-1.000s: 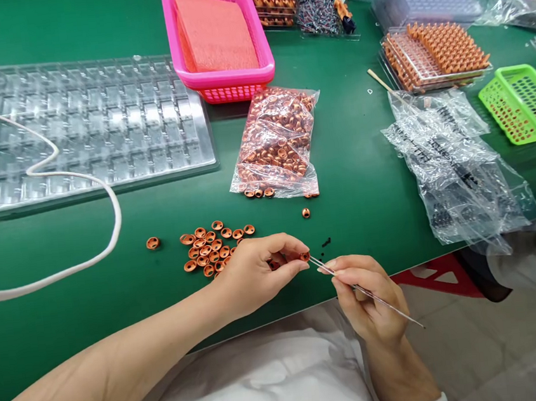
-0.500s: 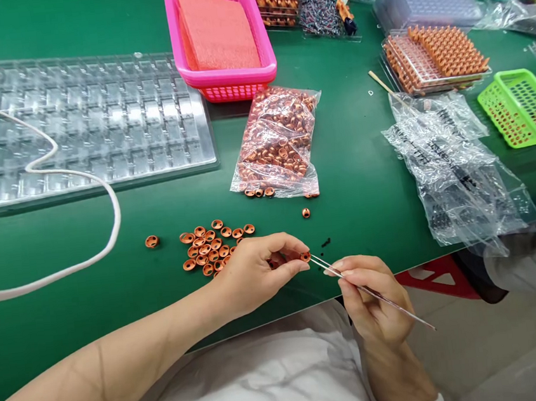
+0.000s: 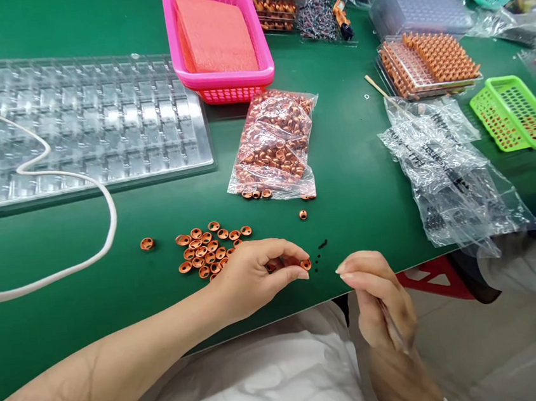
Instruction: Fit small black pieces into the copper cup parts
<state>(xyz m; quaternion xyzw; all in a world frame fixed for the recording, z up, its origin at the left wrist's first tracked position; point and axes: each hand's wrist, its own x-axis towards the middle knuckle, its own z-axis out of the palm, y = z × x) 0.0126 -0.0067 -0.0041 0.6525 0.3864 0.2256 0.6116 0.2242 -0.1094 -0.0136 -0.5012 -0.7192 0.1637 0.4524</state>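
Nearer the person than the clear bag (image 3: 274, 142), the left hand (image 3: 259, 271) pinches a copper-coloured ring (image 3: 306, 265) at its fingertips; right of the bag, the right hand (image 3: 377, 288) curls narrowly around tweezers (image 3: 393, 326) (blurred).

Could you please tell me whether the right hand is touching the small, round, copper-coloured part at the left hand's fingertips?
No, smooth green tabletop shows between the right hand and that round copper-coloured part.

Right hand (image 3: 384, 293) and tweezers (image 3: 393, 327) have left the copper ring (image 3: 306, 265)
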